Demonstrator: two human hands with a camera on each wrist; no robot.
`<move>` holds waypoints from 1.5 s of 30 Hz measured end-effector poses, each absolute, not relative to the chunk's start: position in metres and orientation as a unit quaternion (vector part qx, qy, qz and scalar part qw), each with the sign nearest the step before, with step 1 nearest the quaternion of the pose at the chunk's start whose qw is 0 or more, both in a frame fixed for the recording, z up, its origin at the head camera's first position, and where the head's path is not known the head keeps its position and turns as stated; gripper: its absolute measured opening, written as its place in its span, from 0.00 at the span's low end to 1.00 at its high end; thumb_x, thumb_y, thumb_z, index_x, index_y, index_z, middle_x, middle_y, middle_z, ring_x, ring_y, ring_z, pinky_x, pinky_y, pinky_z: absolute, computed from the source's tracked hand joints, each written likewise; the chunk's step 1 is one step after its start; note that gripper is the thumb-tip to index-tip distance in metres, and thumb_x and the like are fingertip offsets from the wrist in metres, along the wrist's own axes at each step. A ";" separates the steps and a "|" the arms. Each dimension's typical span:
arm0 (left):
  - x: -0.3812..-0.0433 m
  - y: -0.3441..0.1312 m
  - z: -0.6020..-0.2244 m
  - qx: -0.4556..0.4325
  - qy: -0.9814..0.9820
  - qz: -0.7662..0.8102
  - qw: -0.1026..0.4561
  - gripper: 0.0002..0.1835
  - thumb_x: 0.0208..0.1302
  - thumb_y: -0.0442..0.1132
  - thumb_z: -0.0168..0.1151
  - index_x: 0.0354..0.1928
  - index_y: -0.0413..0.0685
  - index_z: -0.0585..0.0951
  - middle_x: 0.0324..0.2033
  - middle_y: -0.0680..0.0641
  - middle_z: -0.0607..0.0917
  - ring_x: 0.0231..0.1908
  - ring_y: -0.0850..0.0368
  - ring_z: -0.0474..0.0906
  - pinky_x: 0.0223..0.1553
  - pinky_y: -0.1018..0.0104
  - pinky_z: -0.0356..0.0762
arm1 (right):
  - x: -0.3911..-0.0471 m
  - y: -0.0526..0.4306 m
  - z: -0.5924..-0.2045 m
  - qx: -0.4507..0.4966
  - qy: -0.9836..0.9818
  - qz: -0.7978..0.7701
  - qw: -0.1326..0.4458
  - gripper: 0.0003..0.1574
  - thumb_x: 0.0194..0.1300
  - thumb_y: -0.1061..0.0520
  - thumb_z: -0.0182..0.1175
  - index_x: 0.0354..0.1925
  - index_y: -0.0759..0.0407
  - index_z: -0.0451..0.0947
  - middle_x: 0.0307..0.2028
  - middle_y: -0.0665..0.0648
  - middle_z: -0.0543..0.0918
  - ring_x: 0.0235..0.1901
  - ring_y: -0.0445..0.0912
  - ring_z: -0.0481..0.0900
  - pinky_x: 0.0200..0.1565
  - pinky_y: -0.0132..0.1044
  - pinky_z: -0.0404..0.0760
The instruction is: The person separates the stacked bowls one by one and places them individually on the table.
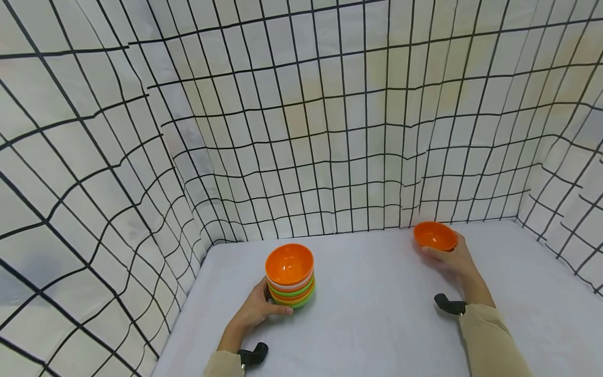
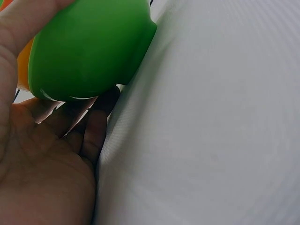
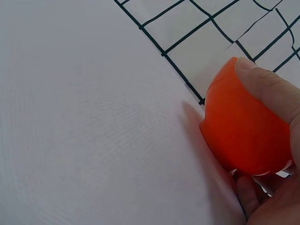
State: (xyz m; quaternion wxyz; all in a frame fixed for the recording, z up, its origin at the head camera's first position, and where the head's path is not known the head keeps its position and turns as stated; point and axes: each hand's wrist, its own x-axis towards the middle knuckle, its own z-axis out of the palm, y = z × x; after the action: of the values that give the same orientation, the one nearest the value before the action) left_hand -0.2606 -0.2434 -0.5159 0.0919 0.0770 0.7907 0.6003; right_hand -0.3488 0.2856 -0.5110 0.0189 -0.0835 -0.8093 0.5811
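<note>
A stack of several nested bowls [image 1: 289, 266] in orange, white, yellow and green stands left of the table's middle, an orange one on top. My left hand [image 1: 258, 305] holds the stack low on its left and near side, thumb across the front. In the left wrist view the lowest green bowl [image 2: 93, 51] sits between thumb and fingers, its foot at the table. Far to the right, my right hand [image 1: 454, 254] grips a single orange bowl [image 1: 434, 235], opening upward. The right wrist view shows the thumb [image 3: 269, 89] along this bowl's side and fingers curled beneath.
A white cloth-covered table [image 1: 367, 303] spreads between the two hands. White walls with a black grid [image 1: 301, 157] rise along the back, left and right edges; the single bowl is close to the back wall. Each wrist wears a black camera mount [image 1: 449, 305].
</note>
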 end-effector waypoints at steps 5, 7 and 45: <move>-0.260 -0.243 -0.516 0.077 0.792 0.598 0.093 0.49 0.45 0.37 0.85 0.71 0.55 0.68 0.65 0.51 0.79 0.67 0.49 0.71 0.78 0.40 0.56 | -0.348 0.286 -0.510 -0.091 -0.809 0.580 0.013 0.78 0.60 0.42 0.75 0.81 0.61 0.28 0.79 0.72 0.45 0.76 0.69 0.48 0.76 0.69 0.51; -0.260 -0.243 -0.516 0.075 0.793 0.597 0.092 0.50 0.45 0.38 0.85 0.71 0.55 0.68 0.65 0.51 0.79 0.67 0.49 0.72 0.78 0.40 0.56 | -0.348 0.285 -0.509 -0.091 -0.809 0.581 0.014 0.78 0.60 0.43 0.74 0.81 0.61 0.28 0.79 0.72 0.45 0.76 0.69 0.48 0.77 0.69 0.51; -0.261 -0.243 -0.516 0.074 0.798 0.593 0.086 0.51 0.43 0.37 0.86 0.71 0.58 0.68 0.65 0.53 0.79 0.66 0.51 0.72 0.78 0.41 0.56 | -0.336 0.284 -0.470 -0.122 -0.849 0.513 0.026 0.75 0.65 0.31 0.64 0.81 0.60 0.25 0.80 0.72 0.39 0.76 0.73 0.44 0.70 0.75 0.59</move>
State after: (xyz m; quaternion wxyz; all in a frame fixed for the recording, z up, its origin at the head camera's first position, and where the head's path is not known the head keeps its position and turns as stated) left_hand -0.2612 -0.2431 -0.5157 0.0857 0.0743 0.7975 0.5925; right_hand -0.3365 0.2842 -0.4704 0.0256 -0.1224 -0.8490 0.5134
